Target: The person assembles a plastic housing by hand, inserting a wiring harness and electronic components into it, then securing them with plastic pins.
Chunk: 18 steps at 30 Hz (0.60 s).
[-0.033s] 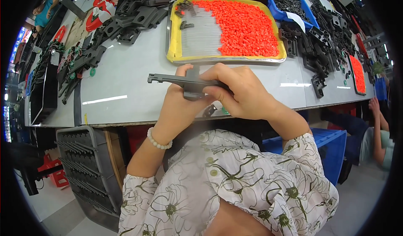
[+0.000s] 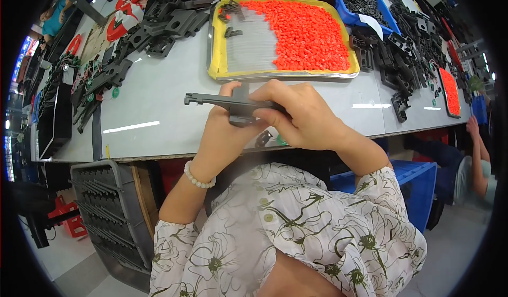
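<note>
Between my two hands, above the near edge of the white table, is a dark grey plastic part [image 2: 242,109] with a long notched arm pointing left. My left hand [image 2: 225,130] grips its body from below and the left, one finger reaching up behind it. The thumb and fingers of my right hand [image 2: 304,117] pinch the part's right end, which they hide. Under my right hand lie a small dark piece [image 2: 263,138] and a bit of something green [image 2: 281,140], partly covered. Beyond my hands stands a yellow-edged metal tray [image 2: 219,59] with many small orange-red pieces [image 2: 309,38].
Dark plastic parts [image 2: 169,24] are heaped at the back left, and more [image 2: 402,59] lie to the right. A blue bin [image 2: 341,6] of black pieces stands behind. Below the table are a grey crate [image 2: 119,175] and a blue bin [image 2: 423,186]. Another person [image 2: 476,175] is at far right.
The view has shifted very slightly. Both hands keep the same hold on the grey plastic part.
</note>
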Motion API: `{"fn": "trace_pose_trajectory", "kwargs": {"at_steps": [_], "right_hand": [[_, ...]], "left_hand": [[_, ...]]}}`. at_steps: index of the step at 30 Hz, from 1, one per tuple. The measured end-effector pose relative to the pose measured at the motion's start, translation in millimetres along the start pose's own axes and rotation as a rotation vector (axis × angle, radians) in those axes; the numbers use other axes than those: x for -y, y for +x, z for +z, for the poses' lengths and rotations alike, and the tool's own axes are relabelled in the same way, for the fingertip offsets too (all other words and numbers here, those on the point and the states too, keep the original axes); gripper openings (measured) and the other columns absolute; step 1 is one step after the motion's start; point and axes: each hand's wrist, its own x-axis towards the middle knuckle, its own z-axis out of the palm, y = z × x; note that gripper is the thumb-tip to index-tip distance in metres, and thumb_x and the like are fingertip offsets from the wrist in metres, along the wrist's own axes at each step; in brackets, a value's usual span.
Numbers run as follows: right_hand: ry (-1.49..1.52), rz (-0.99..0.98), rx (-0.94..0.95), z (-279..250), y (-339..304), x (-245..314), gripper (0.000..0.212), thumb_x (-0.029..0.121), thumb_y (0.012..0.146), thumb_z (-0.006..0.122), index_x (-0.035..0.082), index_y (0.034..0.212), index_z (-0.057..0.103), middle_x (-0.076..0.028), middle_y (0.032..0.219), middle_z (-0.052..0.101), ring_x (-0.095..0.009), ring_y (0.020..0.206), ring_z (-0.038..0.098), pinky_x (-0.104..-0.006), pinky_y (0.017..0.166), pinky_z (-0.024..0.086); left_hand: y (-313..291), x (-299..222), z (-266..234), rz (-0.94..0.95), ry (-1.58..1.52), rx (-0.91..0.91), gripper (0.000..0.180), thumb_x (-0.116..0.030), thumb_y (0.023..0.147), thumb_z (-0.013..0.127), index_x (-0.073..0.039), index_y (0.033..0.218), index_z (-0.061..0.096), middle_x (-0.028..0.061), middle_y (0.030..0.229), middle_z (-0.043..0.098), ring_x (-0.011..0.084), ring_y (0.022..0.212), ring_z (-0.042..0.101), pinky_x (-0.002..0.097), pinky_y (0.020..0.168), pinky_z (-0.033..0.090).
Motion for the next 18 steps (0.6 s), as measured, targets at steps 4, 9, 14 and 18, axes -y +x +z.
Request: {"fn": "trace_pose_trajectory", "kwargs": {"at_steps": [4, 9, 14, 18], "right_hand": [[0.031, 0.032, 0.025, -3.8, 5.5, -2.2, 0.023, 0.009, 0.08, 0.06, 0.002, 0.101, 0.054, -0.012, 0.072, 0.059, -0.025, 0.058, 0.059, -0.031, 0.052, 0.045], [0.457, 0.198, 0.175, -30.0, 10.3, -20.5, 0.032, 0.025, 0.087, 0.055, 0.003, 0.111, 0.052, -0.008, 0.068, 0.06, -0.018, 0.06, 0.06, -0.0288, 0.056, 0.048], [0.225, 0.474, -0.106, -62.3, 6.5, -85.6, 0.028, 0.021, 0.086, 0.059, 0.001, 0.105, 0.06, -0.005, 0.076, 0.061, -0.013, 0.072, 0.058, -0.0256, 0.063, 0.048], [-0.198, 0.366, -0.089, -59.1, 36.9, -118.0, 0.018, 0.014, 0.08, 0.061, 0.001, 0.093, 0.064, -0.011, 0.081, 0.065, -0.02, 0.075, 0.061, -0.0301, 0.071, 0.047]], "left_hand": [[8.2, 10.0, -1.9, 0.058, 0.006, 0.007, 0.059, -0.006, 0.069, 0.073, 0.0, 0.116, 0.039, 0.0032, 0.087, 0.055, 0.0091, 0.074, 0.055, 0.0223, 0.066, 0.046], [6.4, 7.9, -6.5, -0.041, -0.326, 0.046, 0.053, -0.001, 0.07, 0.069, -0.003, 0.115, 0.04, 0.0062, 0.096, 0.051, 0.0104, 0.08, 0.054, 0.0224, 0.068, 0.049], [11.3, 18.6, -24.7, 0.107, -0.621, 0.178, 0.048, -0.013, 0.072, 0.062, -0.003, 0.115, 0.044, 0.011, 0.096, 0.052, 0.019, 0.094, 0.052, 0.0291, 0.075, 0.048], [15.7, 24.4, -29.2, 0.165, -0.896, 0.297, 0.056, -0.027, 0.07, 0.061, -0.001, 0.116, 0.044, 0.0155, 0.097, 0.053, 0.0264, 0.095, 0.053, 0.0308, 0.074, 0.047]]}}
